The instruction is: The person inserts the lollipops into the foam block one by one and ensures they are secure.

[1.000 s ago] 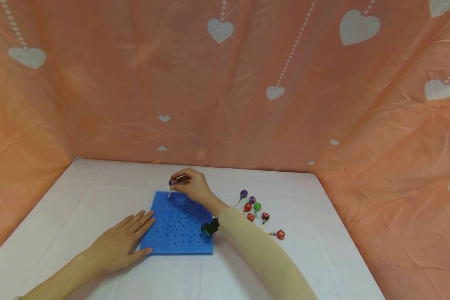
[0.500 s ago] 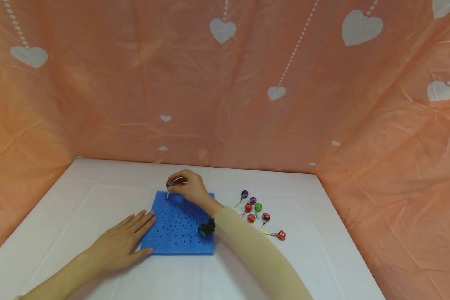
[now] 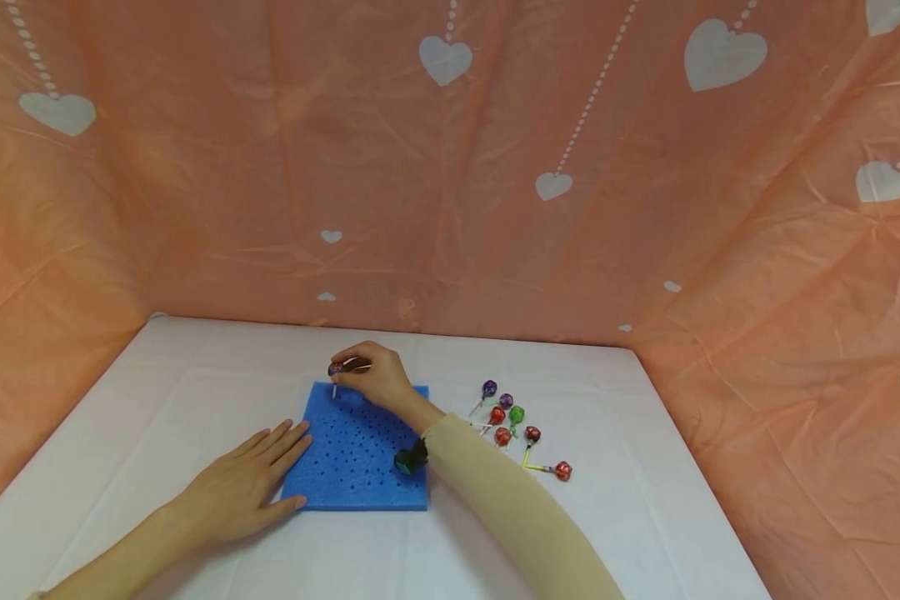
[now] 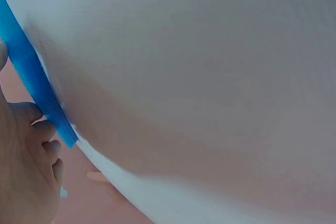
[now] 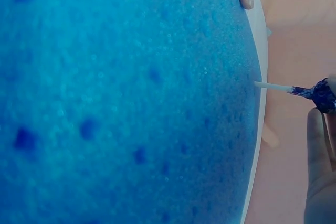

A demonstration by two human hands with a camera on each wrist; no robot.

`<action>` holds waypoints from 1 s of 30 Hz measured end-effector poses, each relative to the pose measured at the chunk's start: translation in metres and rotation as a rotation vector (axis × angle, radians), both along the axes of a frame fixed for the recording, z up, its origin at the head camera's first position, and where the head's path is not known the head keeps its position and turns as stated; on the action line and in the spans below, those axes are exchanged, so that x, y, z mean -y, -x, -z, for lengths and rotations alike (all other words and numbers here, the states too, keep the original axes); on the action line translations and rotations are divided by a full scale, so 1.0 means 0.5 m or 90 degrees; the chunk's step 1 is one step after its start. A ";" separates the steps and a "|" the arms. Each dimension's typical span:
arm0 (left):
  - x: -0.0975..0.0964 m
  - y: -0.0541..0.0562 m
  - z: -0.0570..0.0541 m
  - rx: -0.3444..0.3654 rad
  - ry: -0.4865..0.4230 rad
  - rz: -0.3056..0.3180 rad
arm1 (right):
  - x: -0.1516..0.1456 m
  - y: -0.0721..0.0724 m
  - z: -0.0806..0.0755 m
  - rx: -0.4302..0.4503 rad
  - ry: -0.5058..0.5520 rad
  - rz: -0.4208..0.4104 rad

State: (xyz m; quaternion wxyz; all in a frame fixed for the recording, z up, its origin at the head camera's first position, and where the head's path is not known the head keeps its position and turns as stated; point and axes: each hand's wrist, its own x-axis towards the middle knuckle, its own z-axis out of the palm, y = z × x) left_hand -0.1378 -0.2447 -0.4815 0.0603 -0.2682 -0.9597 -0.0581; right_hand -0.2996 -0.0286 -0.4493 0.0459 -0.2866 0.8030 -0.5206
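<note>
In the head view my right hand (image 3: 378, 375) pinches a dark purple lollipop (image 3: 335, 368) by its wrapped head, over the far left corner of a blue foam board (image 3: 322, 492) dotted with small holes. The lollipop's white stick (image 5: 274, 86) points down at the board in the right wrist view; whether its tip sits in a hole I cannot tell. My left hand (image 3: 240, 492) lies flat with straight fingers, its fingertips touching the board's left edge. That edge (image 4: 31, 72) also shows beside the left fingers in the left wrist view.
Right of the board, several wrapped lollipops lie loosely on the white table, among them a green one (image 3: 517, 413), a purple one (image 3: 489, 388) and a red one (image 3: 562, 471). An orange curtain (image 3: 390, 167) with white hearts hangs behind and at both sides.
My right hand has shifted slightly left with the lollipop, whose stick now stands more upright over the board's far left corner. The left hand stays in place.
</note>
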 end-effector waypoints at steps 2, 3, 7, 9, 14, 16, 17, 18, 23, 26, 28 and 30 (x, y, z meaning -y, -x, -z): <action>0.000 0.000 -0.001 -0.001 0.000 0.000 | 0.000 -0.001 0.000 0.001 -0.004 0.000; -0.001 0.000 -0.002 -0.001 -0.001 0.000 | 0.001 -0.001 0.000 0.000 -0.005 0.000; -0.001 0.000 -0.006 0.002 -0.002 0.001 | 0.004 -0.002 0.000 -0.007 -0.009 -0.005; -0.001 0.000 -0.007 0.006 -0.002 0.000 | 0.007 -0.003 0.002 -0.009 -0.010 -0.006; -0.002 -0.002 -0.007 0.008 -0.003 -0.001 | 0.009 -0.004 0.008 -0.002 -0.024 -0.005; -0.001 -0.002 -0.005 -0.004 -0.003 0.004 | 0.009 -0.004 0.011 0.002 -0.027 -0.007; -0.001 -0.002 -0.005 -0.013 -0.001 0.009 | 0.009 -0.004 0.012 0.004 -0.028 -0.008; -0.001 -0.002 -0.004 -0.021 -0.001 0.011 | 0.009 -0.004 0.014 0.004 -0.028 -0.010; -0.001 -0.001 -0.003 -0.019 -0.002 0.011 | 0.010 -0.006 0.014 0.009 -0.027 -0.020; 0.000 0.000 -0.003 0.004 0.002 0.002 | 0.010 -0.008 0.013 0.014 -0.027 -0.020; 0.000 0.001 -0.004 0.014 0.005 -0.001 | 0.010 -0.009 0.012 0.015 -0.027 -0.018; 0.000 0.001 -0.003 0.017 0.007 -0.003 | 0.010 -0.010 0.012 0.014 -0.028 -0.016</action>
